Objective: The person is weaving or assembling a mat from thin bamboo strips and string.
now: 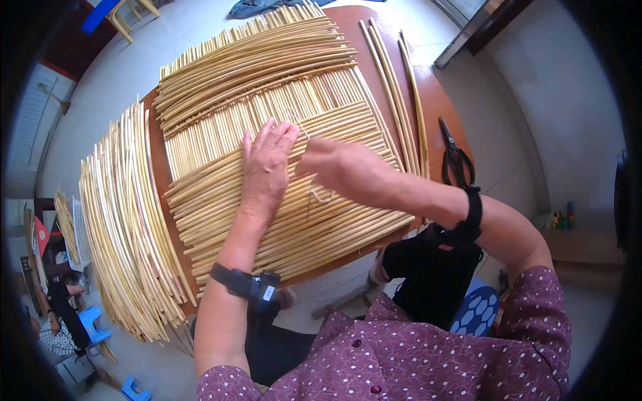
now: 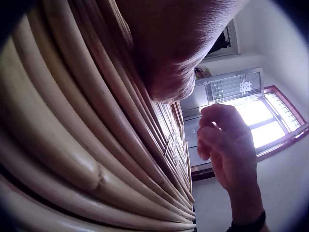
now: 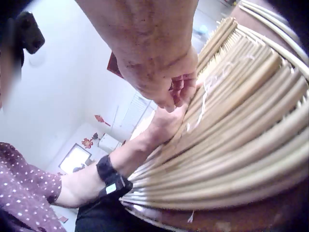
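Note:
Thin pale sticks lie side by side as a mat (image 1: 301,220), with a second layer crossing beneath. In the head view my left hand (image 1: 267,164) rests on the sticks, fingers extended. Just right of it is my right hand (image 1: 341,167), raised above the mat, fingers curled. A thin white string (image 1: 302,127) runs from the sticks to its fingertips, which seem to pinch it; another loop (image 1: 322,196) lies lower down. The left wrist view shows the curled right hand (image 2: 224,145) in the air. String (image 3: 205,96) lies across the sticks beside it in the right wrist view.
A bundle of loose sticks (image 1: 127,227) lies left of the mat. More sticks (image 1: 394,87) and black-handled scissors (image 1: 457,157) are at the right on the brown table (image 1: 435,107). Blue stools stand on the floor at lower left.

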